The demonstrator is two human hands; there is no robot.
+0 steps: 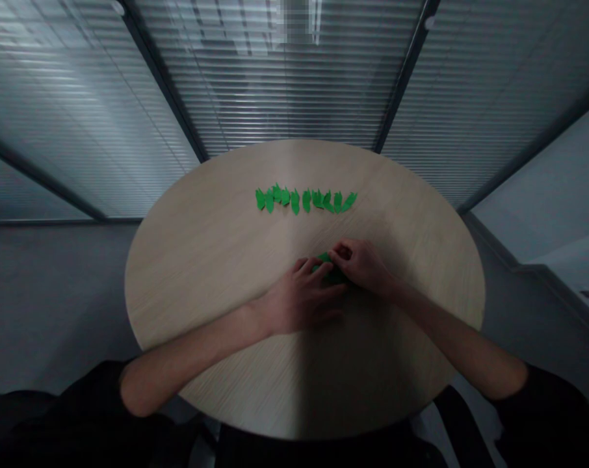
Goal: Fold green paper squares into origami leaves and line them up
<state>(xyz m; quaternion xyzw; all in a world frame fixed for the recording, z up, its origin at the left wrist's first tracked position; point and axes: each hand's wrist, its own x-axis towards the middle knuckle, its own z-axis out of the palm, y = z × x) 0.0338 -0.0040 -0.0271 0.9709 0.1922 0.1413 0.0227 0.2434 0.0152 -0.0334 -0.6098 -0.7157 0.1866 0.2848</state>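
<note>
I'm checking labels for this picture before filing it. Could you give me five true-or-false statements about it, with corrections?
1. The left hand and right hand are both at a green item on the table. True.
2. The small pieces lie in one round heap. False: the small green pieces form a row, some of them touching or overlapping.
3. That row lies farther from the person than the hands do. True.
4. The tabletop is a sharp-cornered square. False: its edge is rounded.
5. Both sleeves are bright white. False: the left sleeve and right sleeve are black.
</note>
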